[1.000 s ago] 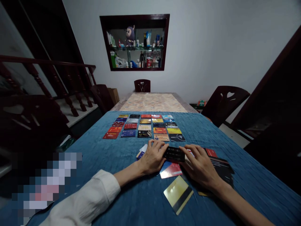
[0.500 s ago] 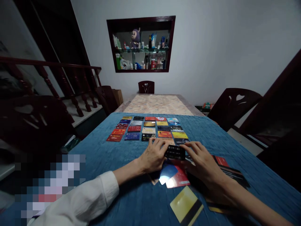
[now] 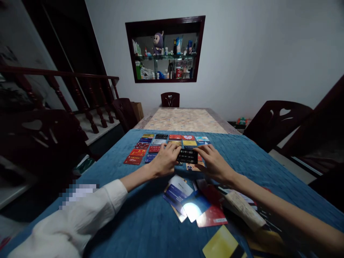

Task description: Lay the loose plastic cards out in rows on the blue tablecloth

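Left hand (image 3: 165, 160) is pinching the 9 o'clock end of the black card (image 3: 187, 156); right hand (image 3: 215, 163) is pinching its 3 o'clock end, fingers curling. Card is facing the camera, sitting mid-frame and covering part of the card rows (image 3: 133, 159); can't tell if it's touching the table. Rows are spreading from its 9 to 1 o'clock on the blue cloth (image 3: 113, 168). Overlapping loose cards (image 3: 178, 193) are lying at 6 o'clock. Yellow striped card (image 3: 221, 242) is lying at 5 o'clock, running out of frame.
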Available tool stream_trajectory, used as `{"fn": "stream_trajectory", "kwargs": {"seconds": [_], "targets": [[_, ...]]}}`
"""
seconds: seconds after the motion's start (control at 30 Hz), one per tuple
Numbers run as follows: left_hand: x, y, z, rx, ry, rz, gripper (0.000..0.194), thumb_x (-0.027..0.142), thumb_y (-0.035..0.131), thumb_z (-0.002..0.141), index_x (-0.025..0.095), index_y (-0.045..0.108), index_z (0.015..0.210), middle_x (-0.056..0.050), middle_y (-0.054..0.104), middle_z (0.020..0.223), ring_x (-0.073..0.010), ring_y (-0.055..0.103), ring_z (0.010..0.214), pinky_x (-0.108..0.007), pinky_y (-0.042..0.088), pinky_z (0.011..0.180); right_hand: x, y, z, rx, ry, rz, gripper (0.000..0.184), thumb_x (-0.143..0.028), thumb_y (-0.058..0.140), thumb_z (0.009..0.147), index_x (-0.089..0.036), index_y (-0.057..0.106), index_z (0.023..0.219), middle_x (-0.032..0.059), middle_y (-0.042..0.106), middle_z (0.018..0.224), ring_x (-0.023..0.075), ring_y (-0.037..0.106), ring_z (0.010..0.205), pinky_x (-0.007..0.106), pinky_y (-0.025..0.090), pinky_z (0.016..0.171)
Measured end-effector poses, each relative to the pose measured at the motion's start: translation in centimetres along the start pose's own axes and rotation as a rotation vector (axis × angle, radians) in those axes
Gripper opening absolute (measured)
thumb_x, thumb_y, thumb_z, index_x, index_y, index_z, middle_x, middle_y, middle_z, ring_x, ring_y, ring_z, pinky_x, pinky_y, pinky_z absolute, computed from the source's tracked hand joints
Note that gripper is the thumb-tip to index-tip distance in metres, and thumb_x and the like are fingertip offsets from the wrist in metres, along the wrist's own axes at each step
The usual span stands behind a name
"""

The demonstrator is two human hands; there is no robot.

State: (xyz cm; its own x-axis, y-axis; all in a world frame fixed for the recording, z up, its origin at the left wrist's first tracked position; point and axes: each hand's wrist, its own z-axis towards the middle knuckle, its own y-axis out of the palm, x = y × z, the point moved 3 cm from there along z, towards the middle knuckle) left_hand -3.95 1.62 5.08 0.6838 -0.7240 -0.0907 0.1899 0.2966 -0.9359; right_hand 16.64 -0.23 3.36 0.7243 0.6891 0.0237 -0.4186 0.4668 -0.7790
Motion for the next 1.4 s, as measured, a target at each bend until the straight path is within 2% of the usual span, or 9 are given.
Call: {"fn": "stream_trajectory", "kwargs": {"seconds": [0.3,0.57,0.83,1.2,1.4], "targets": [[-5.9,-0.3,1.5,-0.072,-0.096,0.080,0.049,0.013,0.059,0.080,0.013,0.049,0.128,-0.018,0.053,0.129,-0.0329,0.046,0.119,-0.047,0.039,0.096,1.8,4.0,6.3,-0.139,0.095,-0.090,0.047,-0.027,0.068,0.083,-0.018,0.057,0.128,0.0144,0.058,0.123,0.0304,0.046,0.108,0.043,0.045,0.085],[-11.2,1.0,3.2,-0.145,-0.196,0.095,0.046,0.017,0.062,0.080,0.017,0.052,0.125,-0.015,0.053,0.128,-0.0328,0.045,0.120,-0.046,0.040,0.095,2.8,7.6,11.0,-0.297,0.208,-0.111,0.047,-0.031,0.066,0.086,-0.020,0.056,0.131,0.0147,0.056,0.131,0.0324,0.043,0.116,0.039,0.043,0.079],[-15.1,3.0,4.6,-0.205,-0.300,0.069,0.040,0.014,0.060,0.082,0.017,0.054,0.122,-0.014,0.052,0.128,-0.0321,0.041,0.123,-0.047,0.040,0.097,3.9,10.9,14.1,-0.338,0.258,-0.101,0.032,-0.030,0.061,0.089,-0.023,0.062,0.120,0.0130,0.057,0.132,0.0336,0.041,0.118,0.043,0.042,0.084],[-19.4,5.2,5.9,-0.279,-0.400,0.061,0.038,0.012,0.054,0.078,0.015,0.059,0.116,-0.017,0.052,0.128,-0.0343,0.038,0.130,-0.053,0.041,0.101,5.4,15.2,17.4,-0.425,0.309,-0.071,0.036,-0.030,0.061,0.089,-0.027,0.063,0.125,0.0119,0.057,0.134,0.0342,0.040,0.121,0.047,0.040,0.089],[-21.6,7.2,6.6,-0.320,-0.453,0.050,0.036,0.012,0.056,0.077,0.016,0.062,0.112,-0.016,0.054,0.128,-0.0352,0.040,0.128,-0.054,0.041,0.102,6.0,16.9,18.6,-0.490,0.333,-0.069,0.036,-0.030,0.060,0.090,-0.029,0.065,0.125,0.0104,0.057,0.135,0.0343,0.040,0.123,0.048,0.040,0.091]]}}
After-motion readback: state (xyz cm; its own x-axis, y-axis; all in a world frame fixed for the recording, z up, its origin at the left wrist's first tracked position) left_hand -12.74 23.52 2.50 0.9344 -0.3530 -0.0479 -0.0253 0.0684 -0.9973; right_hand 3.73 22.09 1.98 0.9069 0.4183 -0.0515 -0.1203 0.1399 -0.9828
